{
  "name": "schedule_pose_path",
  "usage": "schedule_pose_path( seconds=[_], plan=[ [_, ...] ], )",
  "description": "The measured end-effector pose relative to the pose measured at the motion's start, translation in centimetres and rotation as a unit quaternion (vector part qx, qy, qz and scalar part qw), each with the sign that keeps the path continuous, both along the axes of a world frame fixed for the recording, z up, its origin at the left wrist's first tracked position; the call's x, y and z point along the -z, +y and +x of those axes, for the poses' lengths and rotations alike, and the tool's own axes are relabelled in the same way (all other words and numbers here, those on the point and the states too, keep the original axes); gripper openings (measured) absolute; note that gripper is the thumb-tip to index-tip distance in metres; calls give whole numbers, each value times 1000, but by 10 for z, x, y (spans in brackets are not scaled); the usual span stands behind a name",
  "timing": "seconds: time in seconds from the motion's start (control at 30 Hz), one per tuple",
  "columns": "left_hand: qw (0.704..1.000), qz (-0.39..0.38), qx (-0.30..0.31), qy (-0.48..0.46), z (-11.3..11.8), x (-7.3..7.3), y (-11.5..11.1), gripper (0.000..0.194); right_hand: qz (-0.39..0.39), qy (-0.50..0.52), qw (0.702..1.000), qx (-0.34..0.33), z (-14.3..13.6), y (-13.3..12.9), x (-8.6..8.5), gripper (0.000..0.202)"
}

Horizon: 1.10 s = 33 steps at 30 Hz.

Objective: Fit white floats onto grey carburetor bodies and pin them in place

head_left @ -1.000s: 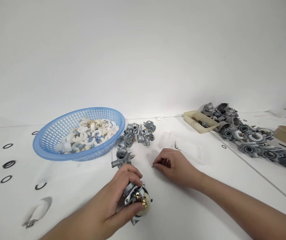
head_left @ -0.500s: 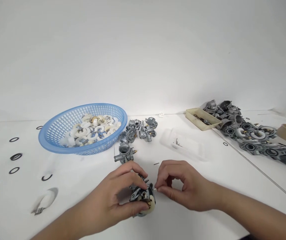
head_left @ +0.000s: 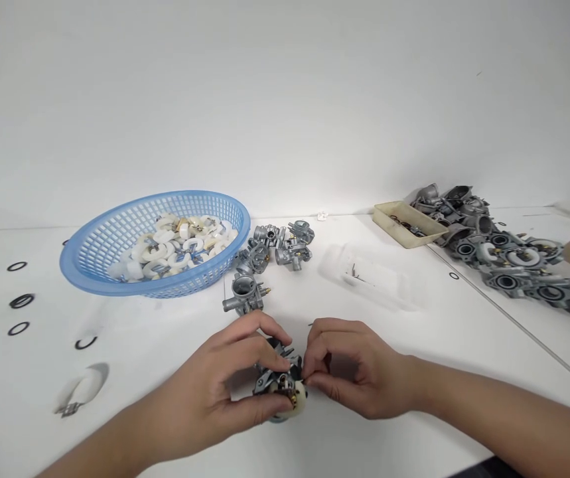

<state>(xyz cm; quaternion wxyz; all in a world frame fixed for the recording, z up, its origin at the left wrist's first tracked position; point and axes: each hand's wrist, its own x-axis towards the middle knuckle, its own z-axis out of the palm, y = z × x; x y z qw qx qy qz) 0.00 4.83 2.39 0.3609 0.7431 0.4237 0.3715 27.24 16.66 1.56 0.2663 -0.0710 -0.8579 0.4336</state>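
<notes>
My left hand (head_left: 225, 378) grips a grey metal carburetor body (head_left: 281, 385) with a white plastic float on its face, low in the middle of the white table (head_left: 414, 345). My right hand (head_left: 352, 372) pinches a thin metal pin against the right side of that carburetor; the pin itself is mostly hidden by my fingertips. Another small pin (head_left: 310, 324) lies on the table just beyond my fingers. A single carburetor (head_left: 243, 299) stands just behind my left hand.
A blue basket (head_left: 115, 282) of white floats sits at left, with a cluster of carburetors (head_left: 279, 249) beside it. A clear tray of pins (head_left: 369, 279), a beige tray (head_left: 404, 226) and a long pile of carburetors (head_left: 503, 259) lie right. Black rings (head_left: 20, 301) and a loose float (head_left: 81, 388) lie left.
My right hand picked a pin off the table, came back toward me and closed in on the carburetor held in my left hand; the view shifted slightly.
</notes>
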Motion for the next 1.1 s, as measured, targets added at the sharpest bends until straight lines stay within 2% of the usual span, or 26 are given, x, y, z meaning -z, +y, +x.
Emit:
schedule_pose_path(
  seconds=[0.33,0.47,0.77,0.9,1.1],
  plan=[
    [997,62,10,47,-5,-4,1,27,-46,-51,997,-42,2,-2,2,4],
    [992,101,12,74,-5,-7,0,27,-27,-56,994,-94,2,-2,5,5],
    [970,201,-19,134,-4,-7,-2,30,18,-52,986,-160,1,-4,5,3],
    [965,231,-4,124,0,-13,1,29,-45,-67,986,-146,0,3,1,1],
    [958,252,15,136,4,-17,2,23,-99,-90,989,-59,-2,22,-1,10]
  ],
)
